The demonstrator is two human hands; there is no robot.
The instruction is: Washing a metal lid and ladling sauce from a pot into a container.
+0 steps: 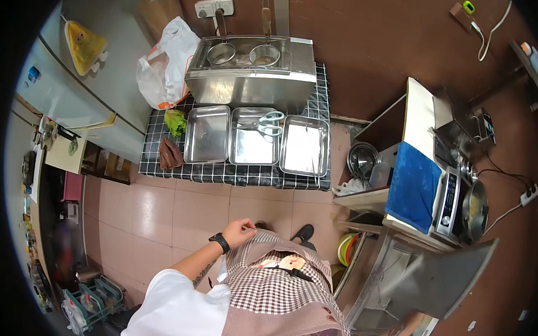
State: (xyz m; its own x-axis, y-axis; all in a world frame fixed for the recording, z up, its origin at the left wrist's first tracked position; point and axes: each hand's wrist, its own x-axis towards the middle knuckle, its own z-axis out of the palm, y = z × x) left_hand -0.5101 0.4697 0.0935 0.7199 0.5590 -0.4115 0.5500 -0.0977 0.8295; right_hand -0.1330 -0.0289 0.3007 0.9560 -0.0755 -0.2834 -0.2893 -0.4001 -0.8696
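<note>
My left hand (239, 233), with a black watch on the wrist, is loosely curled in front of my checked apron (272, 299). Nothing shows in it, though its fingertips are too small to read clearly. My right forearm (399, 333) reaches toward a raised metal door (446, 277) at lower right; the right hand is hidden. Before me, on a table, lie a left steel tray (207, 136), a middle steel tray (254, 154) and a right steel tray (302, 147). Scissors (271, 124) with pale blue handles rest across the middle one. Thin metal tongs (315, 163) lie in the right one.
Behind the trays stands a steel fryer (250, 90) with two baskets. Left of them are green lettuce (175, 122), a brown crumpled bag (170, 154) and a white plastic bag (170, 60). A blue towel (412, 188) drapes the right counter beside an induction cooker (448, 205) and pan (474, 213).
</note>
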